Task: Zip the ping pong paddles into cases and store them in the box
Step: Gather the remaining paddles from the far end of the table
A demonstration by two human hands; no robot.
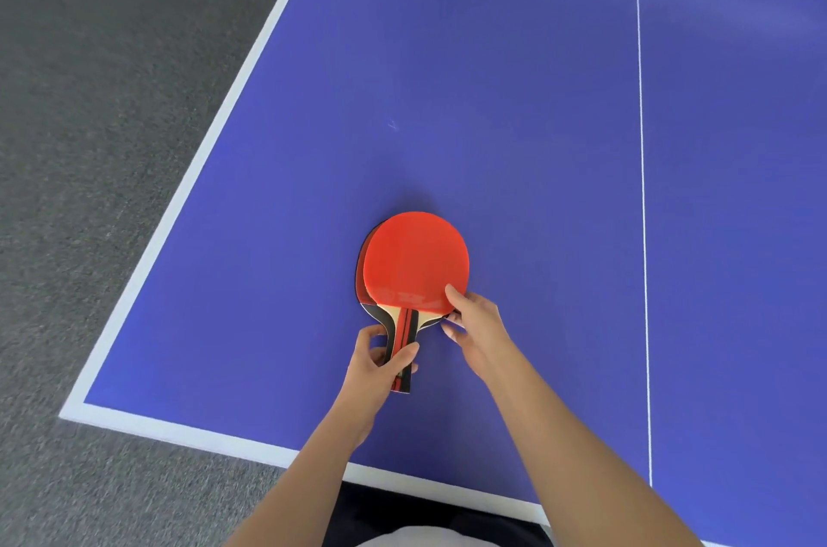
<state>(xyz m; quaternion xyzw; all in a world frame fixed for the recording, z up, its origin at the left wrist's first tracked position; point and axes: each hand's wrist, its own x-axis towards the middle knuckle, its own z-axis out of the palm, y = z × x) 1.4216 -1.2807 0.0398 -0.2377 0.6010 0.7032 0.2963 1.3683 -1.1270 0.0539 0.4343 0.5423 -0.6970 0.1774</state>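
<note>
Two ping pong paddles lie stacked on the blue table. The top paddle [414, 260] shows its red rubber face up. Only a dark sliver of the lower paddle [363, 278] peeks out along its left edge. My left hand [380, 361] grips the stacked handles, thumb over the red-and-black handle. My right hand [474, 318] pinches the lower right edge of the red blade, thumb on top and fingers underneath. No case and no box are in view.
The blue ping pong table [492, 99] has a white border, with its near left corner [74, 410] close by. A thin white centre line [642, 188] runs down the right side. Grey carpet [89, 99] lies to the left.
</note>
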